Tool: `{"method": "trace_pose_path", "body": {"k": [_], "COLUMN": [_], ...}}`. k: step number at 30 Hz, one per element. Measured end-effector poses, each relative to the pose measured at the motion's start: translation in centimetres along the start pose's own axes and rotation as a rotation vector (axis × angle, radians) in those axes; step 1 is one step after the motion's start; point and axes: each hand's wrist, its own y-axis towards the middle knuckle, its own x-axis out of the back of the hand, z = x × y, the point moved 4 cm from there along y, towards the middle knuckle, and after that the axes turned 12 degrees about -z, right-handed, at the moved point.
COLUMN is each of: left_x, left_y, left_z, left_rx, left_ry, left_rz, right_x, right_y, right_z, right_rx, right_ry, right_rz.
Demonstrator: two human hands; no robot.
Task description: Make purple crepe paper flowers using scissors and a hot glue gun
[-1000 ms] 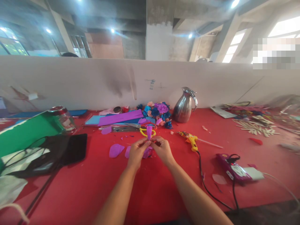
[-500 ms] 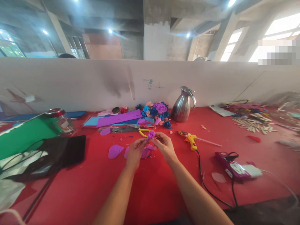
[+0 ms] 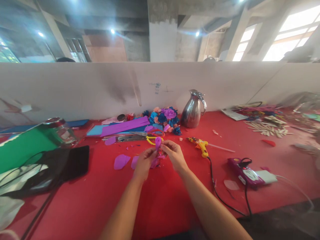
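Observation:
Between my two hands, just above the red table (image 3: 160,200), is a small rolled purple paper flower (image 3: 158,142), upright with its curled end on top. My left hand (image 3: 145,161) pinches its lower part from the left. From the right, the thumb and fingers of my right hand (image 3: 173,154) grip its side. Cut purple petals (image 3: 121,161) lie to the left of my hands and partly behind them. Scissors with yellow and red handles (image 3: 151,140) rest right behind the flower, partly hidden by it.
A yellow glue gun (image 3: 202,146) with a cord lies to the right, near a purple power strip (image 3: 246,173). Behind stand a steel jug (image 3: 193,110) and a heap of paper flowers (image 3: 167,116). A glass jar (image 3: 63,133) and a black tablet-like slab (image 3: 76,163) are at left.
The rolled flower has tipped: its spiral end faced me and now points more upward. My fingers have shifted slightly around it. The whole view has moved a little.

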Motion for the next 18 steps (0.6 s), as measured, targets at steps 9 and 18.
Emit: {"method": "trace_pose_path", "body": {"k": [9,18], "left_x": [0.0,0.1], "left_y": [-0.2,0.0], "left_z": [-1.1,-1.0], "left_rx": [-0.039,-0.099], "left_ry": [0.078,0.18], "left_rz": [-0.08,-0.049], "right_x": [0.4,0.7], "right_y": [-0.1,0.1], "right_z": [1.1,1.6], "right_rx": [0.066,0.105], "right_ry": [0.049,0.004], "right_rz": [0.03,0.021]}}
